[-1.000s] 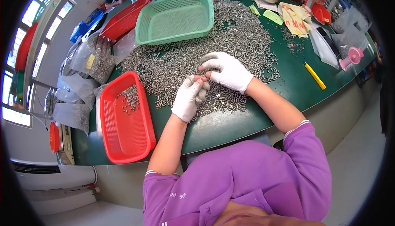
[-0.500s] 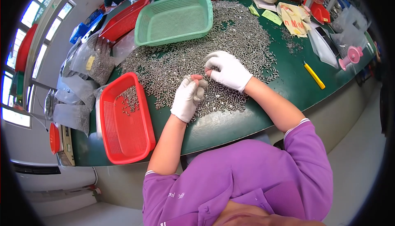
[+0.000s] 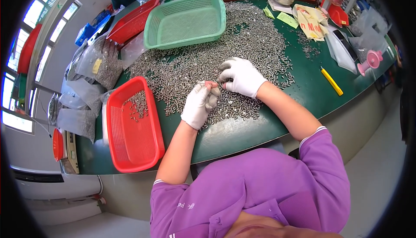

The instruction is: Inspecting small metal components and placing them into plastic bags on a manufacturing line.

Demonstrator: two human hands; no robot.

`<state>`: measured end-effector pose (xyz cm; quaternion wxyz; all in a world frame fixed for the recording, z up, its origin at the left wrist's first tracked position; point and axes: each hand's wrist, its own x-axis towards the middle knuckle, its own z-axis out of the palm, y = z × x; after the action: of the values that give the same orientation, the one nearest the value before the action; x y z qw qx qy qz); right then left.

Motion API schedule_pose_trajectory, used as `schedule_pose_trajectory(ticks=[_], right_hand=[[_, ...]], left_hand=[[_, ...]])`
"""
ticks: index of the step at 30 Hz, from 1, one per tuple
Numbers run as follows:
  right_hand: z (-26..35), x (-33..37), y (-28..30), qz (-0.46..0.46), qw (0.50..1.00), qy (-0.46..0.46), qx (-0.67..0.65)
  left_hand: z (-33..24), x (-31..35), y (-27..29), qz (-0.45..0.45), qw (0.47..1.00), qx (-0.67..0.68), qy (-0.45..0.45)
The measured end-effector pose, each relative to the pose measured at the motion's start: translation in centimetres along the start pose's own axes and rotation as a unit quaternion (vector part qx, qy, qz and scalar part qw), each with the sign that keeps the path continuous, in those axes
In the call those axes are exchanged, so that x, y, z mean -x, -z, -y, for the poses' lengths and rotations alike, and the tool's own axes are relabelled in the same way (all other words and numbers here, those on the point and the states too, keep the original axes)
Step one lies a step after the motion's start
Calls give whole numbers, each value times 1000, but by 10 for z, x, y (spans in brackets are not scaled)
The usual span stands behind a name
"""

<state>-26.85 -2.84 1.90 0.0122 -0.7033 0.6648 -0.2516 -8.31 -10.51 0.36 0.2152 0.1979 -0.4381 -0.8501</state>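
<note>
A wide spread of small shiny metal parts (image 3: 255, 34) covers the green table (image 3: 277, 127). Over its near part, my left hand (image 3: 198, 106), in a white glove with bare fingertips, is closed in a pinch. Just to its right my right hand (image 3: 244, 77), gloved the same way, bends its fingers inward, its thumb and fingertips close to the left fingertips. Whatever the two hands pinch is too small to make out. Left of my left forearm stands a red plastic basket (image 3: 135, 147) with a small heap of the same parts at its far end.
A green basket (image 3: 184, 23) rests on the far side of the parts. Bags of parts (image 3: 78, 123) and a second red basket (image 3: 134, 17) line the left. On the right lie a yellow-handled tool (image 3: 332, 82), a pink stand (image 3: 370, 61) and a cloth bag (image 3: 310, 21).
My right hand has come slightly down, its fingers now nearer the left fingertips. My left hand stays almost in place. The person at the far left has leaned over.
</note>
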Motion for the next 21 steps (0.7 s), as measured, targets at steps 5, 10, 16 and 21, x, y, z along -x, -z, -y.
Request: schedule_pose_trajectory(ticks=[5,10,16,21], right_hand=[[7,-3,-10,-29,998,36,45],[4,-4,-9,-51,996,45,60],[18,-3,0,-17,931,-15,-365],[17,-4,-2,-2,913,-47,-405]], left_hand=[[2,-1,3,10,999,34,2],[0,-1,1,6,998,57,7],[0,0,-5,28,998,43,33],[-1,-1,1,27,999,39,18]])
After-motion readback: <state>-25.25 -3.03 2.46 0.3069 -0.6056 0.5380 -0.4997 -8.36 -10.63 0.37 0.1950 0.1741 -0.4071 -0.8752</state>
